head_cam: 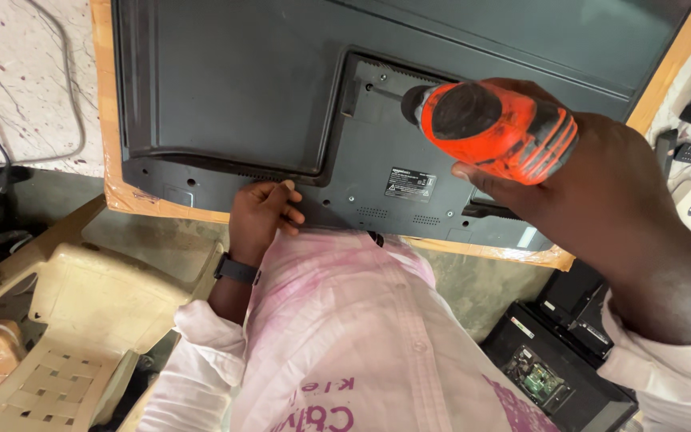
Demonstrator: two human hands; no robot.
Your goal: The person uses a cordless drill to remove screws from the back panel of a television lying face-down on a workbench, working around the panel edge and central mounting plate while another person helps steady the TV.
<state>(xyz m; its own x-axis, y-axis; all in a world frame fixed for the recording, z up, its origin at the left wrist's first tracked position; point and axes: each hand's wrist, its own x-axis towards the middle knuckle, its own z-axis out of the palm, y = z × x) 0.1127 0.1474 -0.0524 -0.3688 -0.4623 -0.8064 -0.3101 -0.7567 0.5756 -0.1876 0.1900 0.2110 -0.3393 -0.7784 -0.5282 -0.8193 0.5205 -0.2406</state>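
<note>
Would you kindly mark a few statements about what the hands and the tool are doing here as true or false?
1. The right hand grips an orange and grey power screwdriver. True.
2. The television lies with its screen facing up. False: its dark back cover faces up, with a label showing.
3. The left hand rests at the near edge of the television. True.
4. The left wrist is bare. False: it wears a dark wristband.
5. A beige plastic chair stands to the person's left. True.
6. The screwdriver lies on the floor. False: it is held over the television's back.
</note>
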